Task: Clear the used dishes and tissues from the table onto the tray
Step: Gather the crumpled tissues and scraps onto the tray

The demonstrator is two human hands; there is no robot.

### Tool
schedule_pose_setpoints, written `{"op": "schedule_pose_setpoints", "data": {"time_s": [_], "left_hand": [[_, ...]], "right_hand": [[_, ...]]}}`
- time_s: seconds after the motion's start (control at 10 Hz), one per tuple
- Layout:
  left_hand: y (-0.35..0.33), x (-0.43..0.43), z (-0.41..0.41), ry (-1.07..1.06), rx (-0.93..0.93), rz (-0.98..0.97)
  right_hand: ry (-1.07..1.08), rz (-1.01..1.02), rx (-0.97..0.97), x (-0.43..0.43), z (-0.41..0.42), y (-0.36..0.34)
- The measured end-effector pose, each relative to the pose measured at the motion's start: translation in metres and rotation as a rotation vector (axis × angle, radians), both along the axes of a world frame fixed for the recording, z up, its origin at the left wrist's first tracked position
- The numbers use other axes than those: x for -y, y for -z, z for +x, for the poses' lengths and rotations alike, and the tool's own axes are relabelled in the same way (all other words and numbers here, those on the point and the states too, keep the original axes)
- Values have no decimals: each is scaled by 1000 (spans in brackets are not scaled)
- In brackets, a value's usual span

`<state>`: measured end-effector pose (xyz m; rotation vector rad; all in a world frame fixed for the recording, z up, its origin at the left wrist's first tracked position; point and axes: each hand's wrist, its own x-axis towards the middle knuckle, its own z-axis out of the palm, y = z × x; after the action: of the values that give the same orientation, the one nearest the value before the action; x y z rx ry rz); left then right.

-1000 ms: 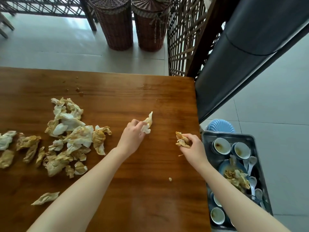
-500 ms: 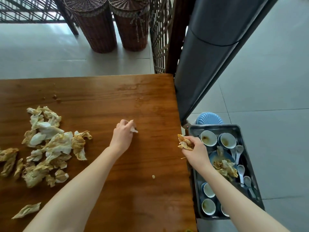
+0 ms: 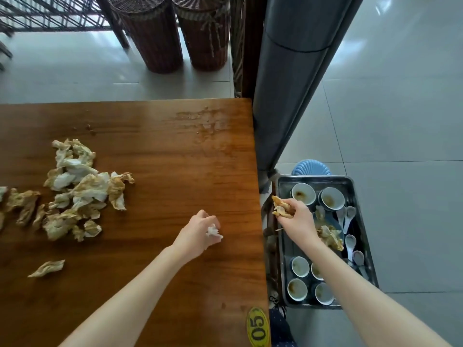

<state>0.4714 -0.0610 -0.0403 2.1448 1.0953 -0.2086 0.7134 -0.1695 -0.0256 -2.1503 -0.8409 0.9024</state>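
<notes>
Right hand (image 3: 295, 219), gripping stained crumpled tissues (image 3: 281, 208), has reached the grey metal tray (image 3: 323, 179) — seemingly to drop them; left hand (image 3: 196, 235) clutches a white tissue wad (image 3: 213, 231).

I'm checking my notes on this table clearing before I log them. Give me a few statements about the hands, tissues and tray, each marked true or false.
1. The right hand grips a stained tissue wad at the near-table side of the tray. True.
2. The left hand holds nothing. False: its fingers pinch a white tissue.
3. Every tissue is off the table. False: a pile of tissues lies on its left part.
4. Bowls and spoons sit in the tray. True.
5. The tray rests on the table. False: it sits beside the table's right edge, off the tabletop.
</notes>
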Motion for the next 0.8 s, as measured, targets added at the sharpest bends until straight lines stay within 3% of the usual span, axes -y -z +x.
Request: {"op": "schedule_pose_setpoints", "data": {"time_s": [0.1, 0.5, 0.7, 0.8], "left_hand": [[2, 11, 2, -6, -93, 65], [25, 23, -2, 11, -167, 143], [23, 22, 4, -6, -129, 158], [9, 25, 46, -132, 66, 117]], "right_hand": [[-17, 3, 19, 7, 1, -1], [-60, -40, 64, 34, 19, -1], [-35, -33, 34, 40, 31, 3], [-5, -52, 43, 48, 44, 11]]}}
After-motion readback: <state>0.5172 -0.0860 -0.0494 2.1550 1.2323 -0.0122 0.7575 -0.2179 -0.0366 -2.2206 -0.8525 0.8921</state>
